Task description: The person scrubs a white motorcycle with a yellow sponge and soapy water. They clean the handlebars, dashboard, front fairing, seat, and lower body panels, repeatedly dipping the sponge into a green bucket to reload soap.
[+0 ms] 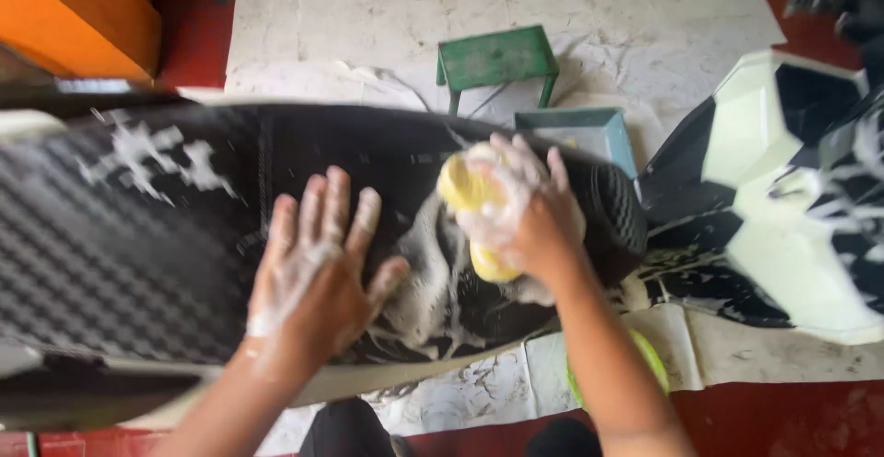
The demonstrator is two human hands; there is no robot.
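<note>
Closed around a yellow sponge (479, 222), the grip of the right hand (529, 213) has its fingers curled over the top and the thumb side tucked beneath, pressing it onto a black panel (138, 245) with a woven, carbon-like pattern. The left hand (318, 268) holds nothing: it lies flat, fingers spread, palm down on the same panel just beside the sponge, apparently bracing it. Both hands are coated in white suds, and foam streaks the panel between them.

The sponge looks soft and light, squashing under the fingers, and soaked enough to be slippery; a full wrap of the fingers, as here, seems the surest hold. The panel looks stiff, glossy and slick with soap, so it would likely slide under push; its long edges seem the safest places to take hold of it.

Both forearms reach in from the bottom of the view, the right angled up and leftwards with the wrist bent down over the sponge, the left angled up and rightwards with a straight wrist.

Beyond the panel stand a small green stool (497, 57) and a blue-grey tray (580, 135) on a pale sheet (368, 15) covering the floor. A white and black panel (783, 199) lies to the right, and something green (649, 360) shows behind the right forearm.
</note>
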